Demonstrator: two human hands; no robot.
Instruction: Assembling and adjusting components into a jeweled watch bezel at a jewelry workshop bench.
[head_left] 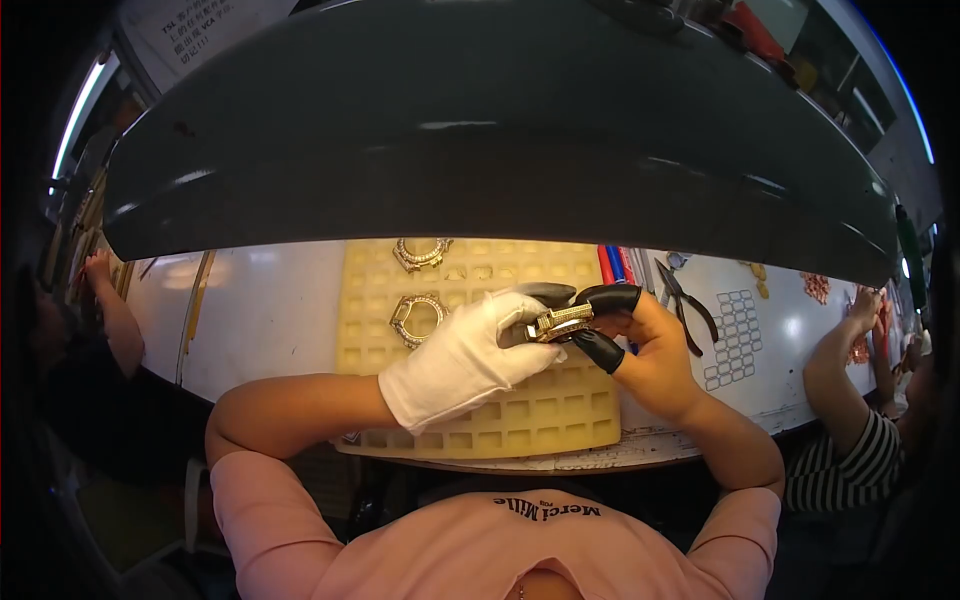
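Between my two hands, above the tray, is a gold-coloured watch case [560,322] with a textured side, tilted edge-on. My left hand [455,355], in a white glove with dark fingertips, is closed around its left end. Black finger covers sit on the fingers of my right hand [652,345], which pinches the right end between thumb and fingers. Below lies a pale yellow tray [580,440] with rows of square pockets. Two more gold watch cases, ring-shaped, rest on it: a far one [422,253] and a nearer one [418,320] beside my glove.
A dark hood [480,170] overhangs the bench's far side. Right of the tray lie black-handled pliers [685,305], red and blue pen-like tools [620,265] and a grid of small outlined shapes [735,345]. Co-workers' hands show at far left [97,267] and far right [865,305].
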